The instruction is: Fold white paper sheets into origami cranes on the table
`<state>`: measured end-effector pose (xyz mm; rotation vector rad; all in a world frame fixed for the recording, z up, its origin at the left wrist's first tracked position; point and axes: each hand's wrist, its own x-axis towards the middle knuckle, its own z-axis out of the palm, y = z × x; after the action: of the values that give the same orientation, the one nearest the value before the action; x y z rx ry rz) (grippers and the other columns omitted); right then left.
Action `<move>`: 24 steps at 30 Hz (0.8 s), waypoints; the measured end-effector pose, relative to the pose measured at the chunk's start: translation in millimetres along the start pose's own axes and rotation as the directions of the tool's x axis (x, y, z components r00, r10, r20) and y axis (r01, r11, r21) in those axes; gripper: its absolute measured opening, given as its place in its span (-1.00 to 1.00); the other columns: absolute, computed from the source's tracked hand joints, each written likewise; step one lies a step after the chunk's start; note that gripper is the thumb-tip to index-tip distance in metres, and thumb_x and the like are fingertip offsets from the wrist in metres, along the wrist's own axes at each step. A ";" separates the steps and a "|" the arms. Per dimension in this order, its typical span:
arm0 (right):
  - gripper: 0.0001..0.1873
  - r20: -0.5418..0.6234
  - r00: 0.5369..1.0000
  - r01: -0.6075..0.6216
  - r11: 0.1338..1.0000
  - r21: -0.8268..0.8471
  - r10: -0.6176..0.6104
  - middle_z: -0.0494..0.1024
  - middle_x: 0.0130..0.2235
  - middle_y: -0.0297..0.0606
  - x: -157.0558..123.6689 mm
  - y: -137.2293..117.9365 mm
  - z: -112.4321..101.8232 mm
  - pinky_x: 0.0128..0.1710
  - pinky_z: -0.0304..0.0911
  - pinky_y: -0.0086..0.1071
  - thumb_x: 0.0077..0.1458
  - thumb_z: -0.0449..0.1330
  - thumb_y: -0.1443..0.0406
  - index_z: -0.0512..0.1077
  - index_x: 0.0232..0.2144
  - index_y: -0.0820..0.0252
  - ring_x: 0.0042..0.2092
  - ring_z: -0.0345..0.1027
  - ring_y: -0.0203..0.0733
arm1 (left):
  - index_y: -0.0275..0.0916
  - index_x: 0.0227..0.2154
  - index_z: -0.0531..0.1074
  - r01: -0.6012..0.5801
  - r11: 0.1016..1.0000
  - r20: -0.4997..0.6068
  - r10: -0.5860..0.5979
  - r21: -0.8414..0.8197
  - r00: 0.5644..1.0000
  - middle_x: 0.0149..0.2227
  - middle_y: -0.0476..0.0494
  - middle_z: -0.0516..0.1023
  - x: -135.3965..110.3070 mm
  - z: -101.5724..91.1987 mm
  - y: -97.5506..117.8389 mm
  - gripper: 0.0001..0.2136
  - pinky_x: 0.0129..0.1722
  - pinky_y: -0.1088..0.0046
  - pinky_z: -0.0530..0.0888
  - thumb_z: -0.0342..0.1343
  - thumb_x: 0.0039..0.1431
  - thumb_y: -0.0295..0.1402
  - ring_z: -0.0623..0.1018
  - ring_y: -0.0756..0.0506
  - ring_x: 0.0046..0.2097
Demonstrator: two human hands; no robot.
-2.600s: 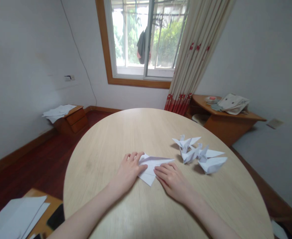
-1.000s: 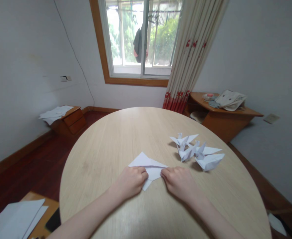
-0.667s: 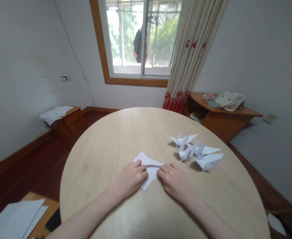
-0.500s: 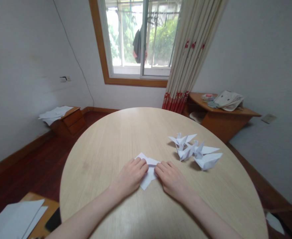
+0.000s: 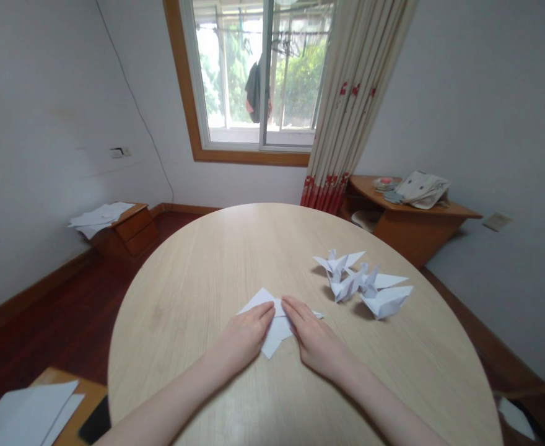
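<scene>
A partly folded piece of white paper (image 5: 275, 328) lies on the round table, with a pointed corner towards me and another pointing away. My left hand (image 5: 249, 331) is closed on its left side, fingers together and pressing down; the thumb is mostly hidden. On the right part of the paper my right hand (image 5: 307, 328) lies with its fingers stretched out along a folded strip, the fingertips close to those of the left. A thin paper tip shows just beyond the right hand. Several folded paper cranes (image 5: 344, 285) stand close together to the right.
The round wooden table (image 5: 184, 285) has a curved edge. Loose white sheets (image 5: 26, 412) lie on a low surface at the lower left, beside a dark object (image 5: 95, 421). A small cabinet (image 5: 135, 229) stands far left, and a corner desk (image 5: 407, 229) with a cloth bag far right.
Both hands have gone from curled fingers to straighter ones on the paper. The right hand's fingertips have moved left, nearer the left hand. The cranes stay where they were.
</scene>
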<state>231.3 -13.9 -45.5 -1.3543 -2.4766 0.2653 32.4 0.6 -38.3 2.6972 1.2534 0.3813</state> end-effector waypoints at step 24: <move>-0.19 0.178 0.979 -0.086 0.993 -0.077 0.099 -0.08 0.35 0.03 2.8 2.1 24.9 0.30 -0.22 0.11 -0.03 -0.17 0.65 -0.04 0.32 0.40 0.37 -0.42 0.03 | -0.43 0.27 0.08 0.169 0.961 0.189 -0.212 0.221 0.959 0.31 -0.37 0.04 -5.8 6.8 32.3 -0.41 0.21 -0.10 0.17 -0.20 0.12 -0.65 0.08 -0.29 0.32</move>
<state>222.8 -10.7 -69.0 -1.5395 -2.5945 0.3414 54.3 -24.6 -38.2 2.6532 1.5445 -0.0599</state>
